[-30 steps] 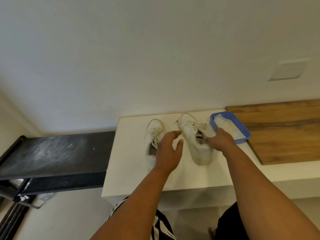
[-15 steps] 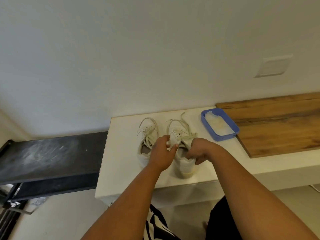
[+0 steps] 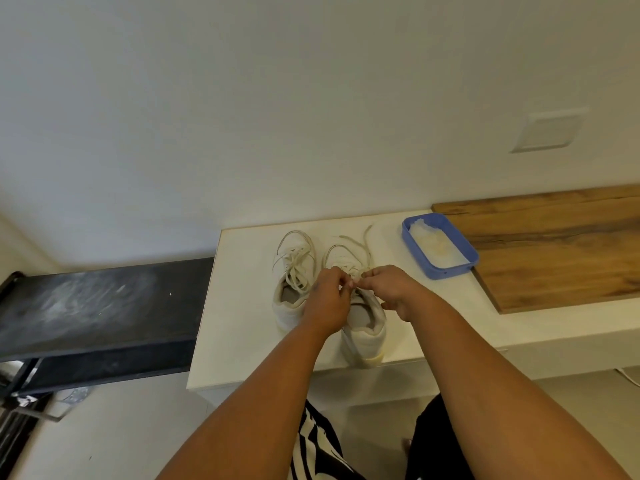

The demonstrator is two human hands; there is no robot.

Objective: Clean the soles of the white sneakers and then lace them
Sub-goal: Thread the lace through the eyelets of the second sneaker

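Note:
Two white sneakers stand side by side on the white ledge (image 3: 239, 323), toes toward the wall. The left sneaker (image 3: 292, 282) has loose laces over its tongue. The right sneaker (image 3: 363, 323) sits nearer the ledge's front edge, with its heel toward me. My left hand (image 3: 329, 299) and my right hand (image 3: 388, 289) meet over the right sneaker's tongue, each pinching its lace (image 3: 365, 244). The lace ends trail toward the wall.
A blue tray (image 3: 440, 271) holding a white cloth sits right of the sneakers, beside a wooden board (image 3: 561, 251). A black shelf (image 3: 97, 303) extends left of the ledge, lower down. A white wall rises behind.
My right hand left the blue tray and came to the right sneaker. Both hands now pinch its lace above the tongue. The sneaker has shifted slightly toward me.

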